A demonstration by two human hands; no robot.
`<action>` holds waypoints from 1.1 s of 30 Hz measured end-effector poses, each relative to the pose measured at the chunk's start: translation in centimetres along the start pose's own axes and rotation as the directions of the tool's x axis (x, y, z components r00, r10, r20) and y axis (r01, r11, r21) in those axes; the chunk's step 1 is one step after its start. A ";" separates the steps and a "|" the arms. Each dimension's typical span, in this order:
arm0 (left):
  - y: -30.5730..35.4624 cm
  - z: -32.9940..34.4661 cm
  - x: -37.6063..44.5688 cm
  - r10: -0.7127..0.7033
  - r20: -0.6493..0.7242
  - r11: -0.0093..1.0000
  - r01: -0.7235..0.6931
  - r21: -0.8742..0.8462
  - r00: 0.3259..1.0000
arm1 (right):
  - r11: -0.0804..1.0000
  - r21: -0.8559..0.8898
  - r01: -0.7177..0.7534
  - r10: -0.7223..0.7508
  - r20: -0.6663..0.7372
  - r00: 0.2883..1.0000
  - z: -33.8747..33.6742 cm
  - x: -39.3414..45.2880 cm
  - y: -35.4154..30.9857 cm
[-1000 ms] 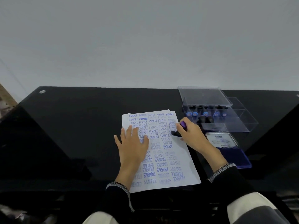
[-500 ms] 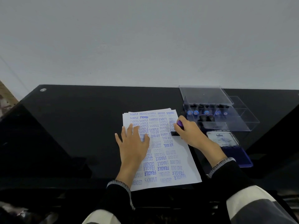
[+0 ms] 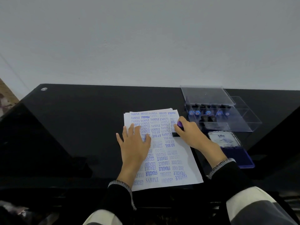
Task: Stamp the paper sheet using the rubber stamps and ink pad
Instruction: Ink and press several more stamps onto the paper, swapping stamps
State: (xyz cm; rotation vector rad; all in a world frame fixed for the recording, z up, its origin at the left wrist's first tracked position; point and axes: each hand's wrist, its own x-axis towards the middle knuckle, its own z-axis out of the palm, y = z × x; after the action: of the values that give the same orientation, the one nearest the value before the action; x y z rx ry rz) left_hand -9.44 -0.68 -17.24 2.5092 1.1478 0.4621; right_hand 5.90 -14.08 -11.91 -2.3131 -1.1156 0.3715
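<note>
A white paper sheet (image 3: 168,153), crowded with blue stamped words, tops a small stack on the black table (image 3: 81,127). My left hand (image 3: 134,143) lies flat on the sheet's left part, fingers spread. My right hand (image 3: 190,133) grips a rubber stamp (image 3: 178,129) with a purple top and black base, its base down on the sheet's right edge. The open ink pad (image 3: 235,153), lid up and blue pad showing, sits right of the paper.
A clear plastic case (image 3: 217,117) at the back right holds several more stamps with blue tops; its lid leans behind it. A light wall runs along the table's far edge. Dark sleeves and the table's front edge fill the bottom.
My right hand with the stamp has shifted slightly up the sheet's right edge. My left hand has stayed flat on the paper.
</note>
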 end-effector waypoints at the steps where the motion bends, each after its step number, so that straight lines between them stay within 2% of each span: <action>1: 0.0 0.0 0.0 -0.001 0.001 1.000 0.001 0.001 1.000 | 1.000 -0.005 0.007 -0.007 -0.005 1.000 0.0 0.0 0.0; 9: 0.0 0.0 0.0 -0.001 -0.005 1.000 0.001 -0.002 1.000 | 0.998 -0.059 0.010 -0.011 -0.012 1.000 0.6 0.0 0.0; 23: -0.1 0.0 -0.1 0.013 -0.013 1.000 -0.014 -0.020 1.000 | 0.998 -0.001 0.063 -0.062 -0.134 0.989 1.7 -0.7 0.4; 33: 0.0 0.0 -0.1 0.008 -0.002 1.000 -0.008 0.001 1.000 | 1.000 -0.008 0.005 -0.005 -0.050 0.999 0.9 0.6 0.0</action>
State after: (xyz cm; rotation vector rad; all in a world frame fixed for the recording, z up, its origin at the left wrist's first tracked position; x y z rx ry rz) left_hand -9.52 -0.71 -17.26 2.5154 1.1391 0.4662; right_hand 5.86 -13.26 -12.63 -2.3132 -1.1004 0.3059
